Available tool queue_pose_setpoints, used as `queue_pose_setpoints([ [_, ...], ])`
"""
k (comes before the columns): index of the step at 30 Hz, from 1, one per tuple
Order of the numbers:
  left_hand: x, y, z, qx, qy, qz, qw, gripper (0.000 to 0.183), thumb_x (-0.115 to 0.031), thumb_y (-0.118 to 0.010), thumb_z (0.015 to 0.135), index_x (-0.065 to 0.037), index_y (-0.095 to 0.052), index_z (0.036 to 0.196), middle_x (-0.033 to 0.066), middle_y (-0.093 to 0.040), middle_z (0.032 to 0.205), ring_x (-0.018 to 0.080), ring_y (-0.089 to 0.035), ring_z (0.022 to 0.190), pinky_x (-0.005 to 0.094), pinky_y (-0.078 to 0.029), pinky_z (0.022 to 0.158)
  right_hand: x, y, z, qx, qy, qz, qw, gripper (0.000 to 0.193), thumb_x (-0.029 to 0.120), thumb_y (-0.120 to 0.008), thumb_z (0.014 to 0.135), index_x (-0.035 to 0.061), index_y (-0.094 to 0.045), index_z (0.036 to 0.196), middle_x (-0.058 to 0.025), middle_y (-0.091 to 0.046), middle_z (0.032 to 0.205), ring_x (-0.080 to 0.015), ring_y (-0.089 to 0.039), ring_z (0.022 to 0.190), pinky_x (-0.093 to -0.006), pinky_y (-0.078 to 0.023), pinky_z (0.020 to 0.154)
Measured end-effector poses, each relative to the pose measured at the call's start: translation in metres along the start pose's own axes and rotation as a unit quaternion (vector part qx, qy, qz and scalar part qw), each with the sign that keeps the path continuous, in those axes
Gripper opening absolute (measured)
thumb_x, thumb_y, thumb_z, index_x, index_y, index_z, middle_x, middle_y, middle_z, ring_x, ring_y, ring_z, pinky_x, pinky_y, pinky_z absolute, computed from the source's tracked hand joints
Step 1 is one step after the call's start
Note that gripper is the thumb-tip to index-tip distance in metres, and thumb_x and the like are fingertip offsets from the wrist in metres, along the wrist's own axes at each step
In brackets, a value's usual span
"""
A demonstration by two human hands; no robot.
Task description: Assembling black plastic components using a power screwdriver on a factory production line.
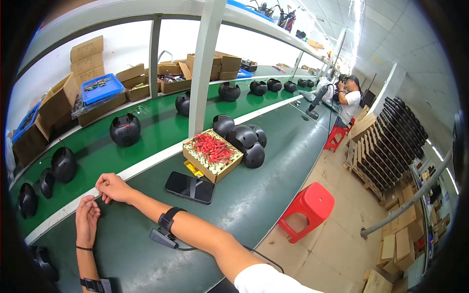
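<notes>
My left hand [87,220] is at the near edge of the green belt, its fingers curled in toward the thumb. Just above and to its right, my right hand [115,188] has thumb and fingers pinched together over the white rail. Whatever either hand holds is too small to make out. A black phone [189,187] lies on the dark green worktop, right of my right hand. Beyond it, an open carton [218,172] holds red-wired parts with pale green ends, and several black round shells [243,136] are heaped behind. Another black shell [125,130] sits on the belt.
More shells [64,164] line the green belt [161,117]. Cardboard boxes and a blue tray [103,89] stand along the far side. A grey post [205,68] rises beside the carton. At right are a red stool [312,205], a seated person [348,100] and stacked shells on a pallet.
</notes>
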State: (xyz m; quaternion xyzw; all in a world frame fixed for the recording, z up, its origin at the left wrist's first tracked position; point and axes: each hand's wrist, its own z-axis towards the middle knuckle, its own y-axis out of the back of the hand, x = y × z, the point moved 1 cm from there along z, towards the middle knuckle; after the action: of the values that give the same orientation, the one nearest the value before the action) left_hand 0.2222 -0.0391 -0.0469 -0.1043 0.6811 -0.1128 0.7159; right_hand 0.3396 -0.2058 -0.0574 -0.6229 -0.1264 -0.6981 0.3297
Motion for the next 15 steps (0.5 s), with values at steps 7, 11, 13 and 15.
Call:
queue_pose_setpoints([
  [7,0.0009,0.0011,0.0013,0.006,-0.002,0.011,1.0,0.021,-0.016,-0.052,0.106,-0.004,-0.056,0.123,-0.0003,-0.058,0.096,0.0078,-0.056,0.085,0.0213,-0.047,0.078,0.0018,0.0008,0.0001,0.012,-0.014,-0.021,1.0,0.015,0.012,-0.063,0.099,-0.0028,-0.06,0.101,-0.0071,-0.064,0.078,-0.0136,-0.065,0.062,-0.0285,-0.058,0.052],
  [11,0.0013,-0.0014,0.0005,-0.005,-0.002,0.009,1.0,0.021,-0.016,-0.053,0.105,-0.004,-0.056,0.122,0.0003,-0.059,0.095,0.008,-0.057,0.084,0.0216,-0.047,0.077,0.0019,0.001,-0.0005,0.009,-0.02,-0.021,1.0,0.016,0.012,-0.064,0.099,-0.0033,-0.06,0.101,-0.0071,-0.064,0.078,-0.0137,-0.065,0.062,-0.0283,-0.058,0.052],
  [13,0.0025,-0.001,0.0013,-0.003,-0.006,0.006,1.0,0.021,-0.016,-0.053,0.105,-0.004,-0.056,0.121,0.0005,-0.059,0.095,0.0081,-0.057,0.083,0.0218,-0.047,0.077,0.0021,0.0009,-0.0007,0.006,-0.024,-0.027,0.999,0.016,0.012,-0.064,0.099,-0.0036,-0.06,0.101,-0.0071,-0.064,0.078,-0.0137,-0.065,0.062,-0.0283,-0.058,0.052],
  [15,0.0034,0.0002,0.0021,-0.002,-0.009,0.016,1.0,0.02,-0.016,-0.053,0.105,-0.004,-0.056,0.12,0.001,-0.059,0.094,0.0082,-0.058,0.082,0.0219,-0.047,0.076,0.0021,0.0008,-0.0006,0.005,-0.02,-0.033,0.999,0.017,0.012,-0.064,0.099,-0.0037,-0.06,0.101,-0.0075,-0.064,0.079,-0.0137,-0.065,0.063,-0.0283,-0.058,0.052],
])
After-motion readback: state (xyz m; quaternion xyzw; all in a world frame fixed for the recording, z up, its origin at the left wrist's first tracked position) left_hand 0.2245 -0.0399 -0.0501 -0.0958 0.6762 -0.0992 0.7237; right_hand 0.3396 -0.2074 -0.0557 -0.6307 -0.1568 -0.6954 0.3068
